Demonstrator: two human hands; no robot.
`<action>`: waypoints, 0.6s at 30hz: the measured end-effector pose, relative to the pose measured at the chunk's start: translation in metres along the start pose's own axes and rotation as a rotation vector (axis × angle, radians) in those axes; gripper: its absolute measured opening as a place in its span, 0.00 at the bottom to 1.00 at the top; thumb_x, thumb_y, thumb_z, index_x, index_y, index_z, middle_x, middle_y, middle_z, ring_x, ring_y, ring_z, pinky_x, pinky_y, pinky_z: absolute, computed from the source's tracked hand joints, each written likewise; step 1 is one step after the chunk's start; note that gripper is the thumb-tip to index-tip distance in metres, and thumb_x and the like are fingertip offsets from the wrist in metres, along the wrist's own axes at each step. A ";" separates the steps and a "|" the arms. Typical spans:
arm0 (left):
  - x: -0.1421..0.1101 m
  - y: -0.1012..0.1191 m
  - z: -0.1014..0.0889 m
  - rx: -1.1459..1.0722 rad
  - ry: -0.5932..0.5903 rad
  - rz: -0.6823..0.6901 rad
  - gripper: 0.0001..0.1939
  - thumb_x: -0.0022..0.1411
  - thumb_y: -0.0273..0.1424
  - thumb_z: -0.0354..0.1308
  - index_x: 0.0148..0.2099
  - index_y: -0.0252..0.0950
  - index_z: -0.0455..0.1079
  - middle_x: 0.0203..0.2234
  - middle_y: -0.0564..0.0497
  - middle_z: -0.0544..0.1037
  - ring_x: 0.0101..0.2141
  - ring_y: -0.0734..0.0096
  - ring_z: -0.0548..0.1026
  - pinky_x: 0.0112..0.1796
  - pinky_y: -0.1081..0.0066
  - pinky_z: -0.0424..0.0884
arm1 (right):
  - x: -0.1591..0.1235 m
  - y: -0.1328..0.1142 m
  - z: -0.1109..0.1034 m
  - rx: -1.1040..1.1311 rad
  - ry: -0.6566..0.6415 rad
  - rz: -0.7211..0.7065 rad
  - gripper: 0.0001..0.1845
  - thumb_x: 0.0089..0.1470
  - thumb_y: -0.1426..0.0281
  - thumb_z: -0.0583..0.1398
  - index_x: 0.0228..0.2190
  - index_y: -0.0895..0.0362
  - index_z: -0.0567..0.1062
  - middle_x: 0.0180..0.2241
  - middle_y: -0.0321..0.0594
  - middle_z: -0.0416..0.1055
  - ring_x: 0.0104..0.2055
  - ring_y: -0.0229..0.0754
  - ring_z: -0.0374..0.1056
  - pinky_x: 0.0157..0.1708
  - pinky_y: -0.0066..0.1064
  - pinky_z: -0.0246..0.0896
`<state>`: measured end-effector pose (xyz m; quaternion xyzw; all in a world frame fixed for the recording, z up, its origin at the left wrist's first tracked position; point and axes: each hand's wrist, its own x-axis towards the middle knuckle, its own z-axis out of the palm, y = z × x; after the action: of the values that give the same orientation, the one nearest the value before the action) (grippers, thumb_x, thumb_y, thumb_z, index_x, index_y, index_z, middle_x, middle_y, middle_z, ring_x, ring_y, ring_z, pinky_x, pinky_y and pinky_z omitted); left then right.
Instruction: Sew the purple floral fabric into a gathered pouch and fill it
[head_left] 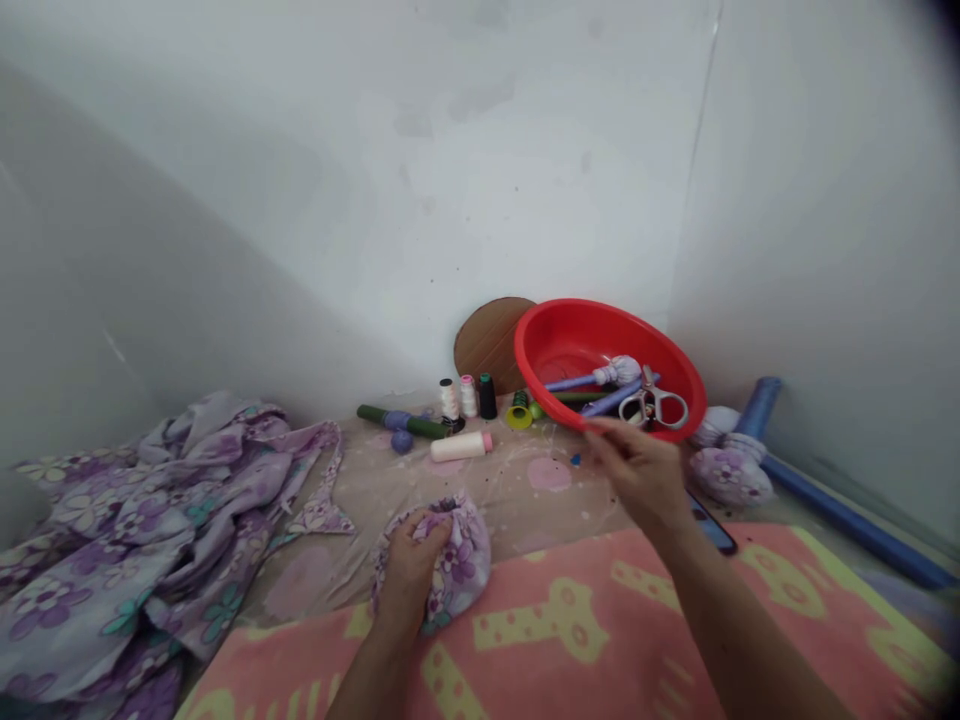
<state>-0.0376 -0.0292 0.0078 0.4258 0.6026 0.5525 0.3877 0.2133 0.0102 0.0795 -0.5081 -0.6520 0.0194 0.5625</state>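
My left hand (411,568) is closed on a gathered pouch of purple floral cloth (466,570), its thumb and fingers pinching the puckered opening. Out to the right, my right hand (637,465) has its fingertips pinched together in front of the lower rim of a red plastic basin (600,320). Whether those fingers touch the rim or hold something thin cannot be made out. Inside the tilted basin lie grey-handled scissors (652,405) and a purple stick with a cloth-wrapped end (616,371).
Crumpled floral cloth (135,530) spreads at left. Thread spools (468,397), a white bottle-like tube (459,446) and a green rod (412,424) lie near the wall. Cardboard (487,340) leans behind the basin. A phone (712,528), stuffed floral bundle (731,475) and blue pole (847,515) are at right.
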 end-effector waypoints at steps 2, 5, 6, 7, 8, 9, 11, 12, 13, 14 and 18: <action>0.000 0.001 0.001 0.001 0.013 -0.022 0.10 0.42 0.36 0.59 0.25 0.33 0.68 0.14 0.57 0.70 0.18 0.73 0.68 0.21 0.76 0.62 | -0.008 0.006 0.018 -0.090 -0.319 -0.032 0.12 0.49 0.67 0.52 0.29 0.57 0.74 0.20 0.36 0.70 0.21 0.36 0.65 0.22 0.24 0.56; -0.001 0.006 0.003 0.017 0.022 -0.041 0.09 0.42 0.35 0.58 0.25 0.34 0.68 0.14 0.57 0.69 0.18 0.73 0.67 0.21 0.76 0.61 | -0.017 0.005 0.037 -0.354 -0.673 -0.168 0.14 0.48 0.66 0.53 0.19 0.57 0.74 0.20 0.40 0.71 0.25 0.39 0.67 0.24 0.26 0.55; -0.002 0.008 0.003 0.030 0.031 -0.039 0.09 0.42 0.35 0.58 0.24 0.34 0.68 0.13 0.57 0.69 0.18 0.73 0.67 0.21 0.77 0.61 | -0.017 0.004 0.042 -0.432 -0.712 -0.189 0.15 0.48 0.65 0.53 0.18 0.57 0.74 0.21 0.41 0.72 0.26 0.41 0.67 0.25 0.26 0.55; -0.003 0.010 0.004 0.044 0.037 -0.033 0.09 0.41 0.35 0.58 0.23 0.34 0.68 0.13 0.57 0.69 0.18 0.73 0.67 0.21 0.77 0.60 | -0.017 0.003 0.047 -0.492 -0.721 -0.194 0.16 0.48 0.65 0.52 0.18 0.58 0.74 0.22 0.44 0.72 0.27 0.42 0.67 0.25 0.28 0.55; -0.004 0.012 0.005 0.059 0.045 -0.027 0.08 0.41 0.35 0.58 0.22 0.34 0.68 0.13 0.57 0.69 0.18 0.73 0.66 0.21 0.77 0.60 | -0.015 0.003 0.053 -0.530 -0.704 -0.189 0.17 0.49 0.65 0.51 0.19 0.58 0.74 0.22 0.46 0.72 0.27 0.44 0.68 0.25 0.29 0.56; -0.004 0.014 0.006 0.072 0.052 -0.021 0.08 0.40 0.34 0.58 0.21 0.34 0.68 0.13 0.57 0.69 0.18 0.73 0.66 0.21 0.77 0.60 | -0.013 0.005 0.060 -0.547 -0.681 -0.184 0.17 0.50 0.66 0.51 0.20 0.59 0.74 0.23 0.48 0.72 0.27 0.45 0.68 0.26 0.31 0.57; -0.005 0.016 0.007 0.081 0.050 -0.019 0.08 0.40 0.34 0.58 0.21 0.34 0.68 0.14 0.57 0.69 0.19 0.73 0.66 0.21 0.77 0.60 | -0.006 0.014 0.076 -0.534 -0.624 -0.187 0.14 0.49 0.70 0.51 0.21 0.62 0.74 0.23 0.52 0.71 0.28 0.48 0.67 0.27 0.35 0.58; -0.005 0.015 0.007 0.077 0.037 -0.026 0.08 0.41 0.34 0.57 0.21 0.34 0.67 0.14 0.57 0.69 0.19 0.73 0.66 0.22 0.77 0.60 | -0.002 0.020 0.084 -0.518 -0.604 -0.199 0.13 0.47 0.74 0.51 0.21 0.63 0.74 0.23 0.53 0.71 0.30 0.49 0.67 0.30 0.38 0.58; -0.005 0.015 0.008 0.070 0.021 -0.036 0.08 0.41 0.34 0.57 0.22 0.34 0.67 0.14 0.57 0.69 0.19 0.73 0.67 0.22 0.77 0.61 | 0.003 0.026 0.093 -0.501 -0.593 -0.214 0.11 0.46 0.77 0.51 0.21 0.63 0.73 0.24 0.53 0.71 0.33 0.49 0.66 0.33 0.40 0.58; -0.005 0.014 0.008 0.062 0.005 -0.046 0.08 0.41 0.35 0.57 0.22 0.34 0.67 0.14 0.57 0.69 0.19 0.73 0.66 0.21 0.77 0.60 | 0.008 0.034 0.102 -0.475 -0.585 -0.235 0.11 0.44 0.79 0.51 0.20 0.62 0.72 0.26 0.53 0.71 0.37 0.49 0.64 0.37 0.42 0.57; -0.004 0.008 0.006 0.095 -0.023 -0.053 0.10 0.42 0.36 0.57 0.21 0.34 0.65 0.13 0.57 0.67 0.18 0.73 0.65 0.20 0.77 0.59 | 0.028 0.060 0.132 -0.295 -0.547 -0.300 0.13 0.43 0.79 0.51 0.13 0.55 0.67 0.25 0.42 0.69 0.45 0.44 0.58 0.51 0.44 0.44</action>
<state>-0.0303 -0.0304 0.0154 0.4339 0.6349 0.5078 0.3883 0.1564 0.1305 0.0153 -0.4583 -0.8420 -0.0225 0.2837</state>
